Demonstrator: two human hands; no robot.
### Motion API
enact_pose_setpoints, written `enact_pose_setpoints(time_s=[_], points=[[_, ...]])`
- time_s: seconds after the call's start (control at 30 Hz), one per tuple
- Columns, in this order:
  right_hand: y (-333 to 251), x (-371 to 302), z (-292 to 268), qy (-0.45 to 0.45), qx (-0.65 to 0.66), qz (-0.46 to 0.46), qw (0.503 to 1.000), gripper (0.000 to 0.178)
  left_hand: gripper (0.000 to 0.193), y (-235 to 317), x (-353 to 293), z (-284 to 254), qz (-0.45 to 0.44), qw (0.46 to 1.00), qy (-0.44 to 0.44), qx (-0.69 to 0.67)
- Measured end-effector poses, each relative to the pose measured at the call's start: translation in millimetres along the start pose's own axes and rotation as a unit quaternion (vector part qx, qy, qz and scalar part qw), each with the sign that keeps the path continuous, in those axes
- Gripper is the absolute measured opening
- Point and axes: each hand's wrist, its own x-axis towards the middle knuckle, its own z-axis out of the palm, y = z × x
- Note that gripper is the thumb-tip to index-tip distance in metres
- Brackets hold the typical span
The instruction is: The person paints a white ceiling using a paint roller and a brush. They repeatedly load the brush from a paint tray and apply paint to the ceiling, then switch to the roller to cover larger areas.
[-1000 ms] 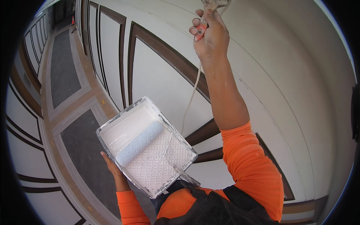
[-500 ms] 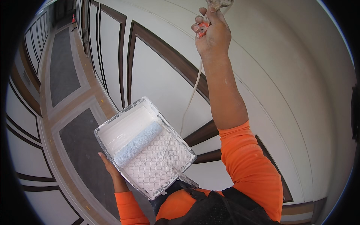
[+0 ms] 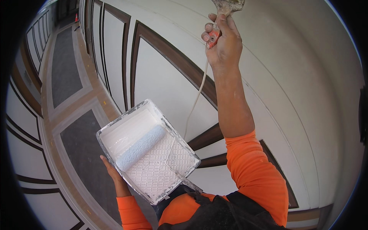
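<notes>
My right hand (image 3: 227, 40) is raised high in front of the wall, its fingers wrapped round the red handle of a putty knife (image 3: 229, 5). The wide blade is smeared with dried filler or paint and partly cut off by the upper edge of the picture. Low at my left, my left hand (image 3: 110, 168) supports a paint tray (image 3: 184, 142) by its side; the thumb shows along the rim, and the other fingers are hidden beneath. White paint coats the tray. A pale blue paint roller (image 3: 141, 147) lies across its ribbed ramp, handle toward my body.
White wall panels (image 3: 168, 76) with dark brown trim (image 3: 178, 59) run along my right. A white cord (image 3: 196, 100) hangs against them. On my left, a corridor floor with grey sections (image 3: 67, 69) and taped borders stretches away to an orange cone (image 3: 76, 17).
My right hand has come down slightly and to the right, bringing more of the putty knife's blade into the picture. The tray, roller and left hand stay nearly still.
</notes>
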Motion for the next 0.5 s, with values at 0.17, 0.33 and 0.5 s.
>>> enact_pose_setpoints(time_s=[0.17, 0.33, 0.5], points=[[2, 21, -1, -0.003, 0.018, -0.043, 0.999, 0.033, 0.083, -1, 0, 1, -0.008, 1.0, 0.011, -0.011], [34, 1, 9, -0.061, -0.062, 0.001, 0.996, 0.031, 0.085, 3, -4, 6, 0.011, 0.999, 0.036, 0.03], [43, 19, -3, -0.023, -0.028, 0.073, 0.997, 0.038, 0.086, 2, 4, 8, 0.002, 0.997, 0.052, 0.051]])
